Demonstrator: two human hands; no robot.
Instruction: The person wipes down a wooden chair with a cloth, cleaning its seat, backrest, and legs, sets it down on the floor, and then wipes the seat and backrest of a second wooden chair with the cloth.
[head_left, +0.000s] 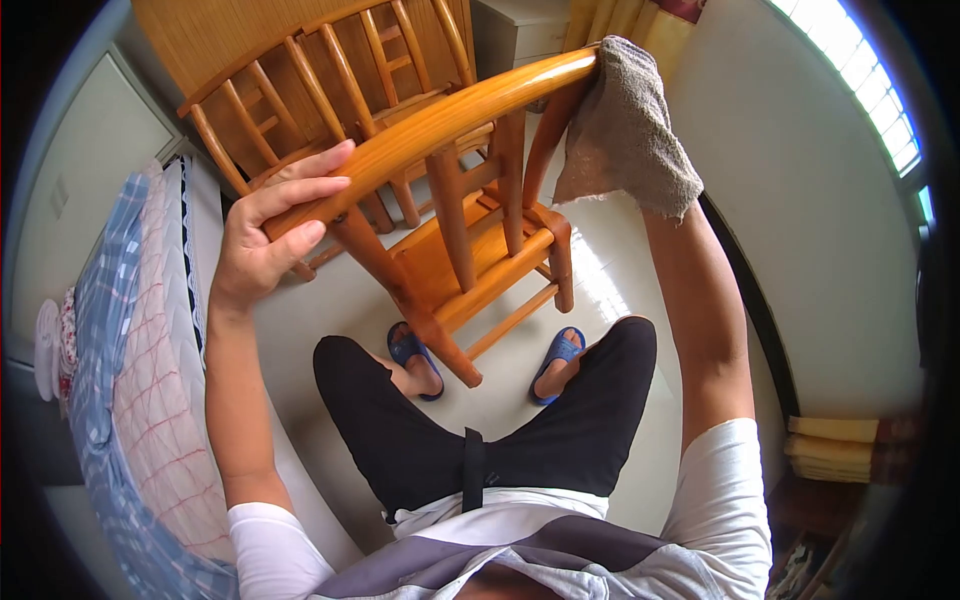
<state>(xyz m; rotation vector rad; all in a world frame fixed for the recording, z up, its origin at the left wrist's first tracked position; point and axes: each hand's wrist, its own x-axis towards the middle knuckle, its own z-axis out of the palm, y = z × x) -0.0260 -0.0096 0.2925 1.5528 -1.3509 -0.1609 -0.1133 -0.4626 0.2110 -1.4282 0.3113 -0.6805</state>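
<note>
A varnished wooden chair [470, 97] is tilted in front of me, its curved top rail nearest and its seat and legs lower down. My left hand [275, 225] is closed around the left end of that rail, thumb on the near side and fingers over the far side. At the rail's right end, a grey-brown cloth [630, 130] covers my right hand, whose fingers are hidden beneath it. The cloth touches the rail's tip and hangs down on its left side.
More wooden chairs [345, 75] stand behind, against a wooden panel [215, 35]. To the left lies a bed with a checked blue cover [105, 290]. A white wall [800, 190] and window [860, 70] are on the right. Folded yellow cloths [830, 448] sit at lower right.
</note>
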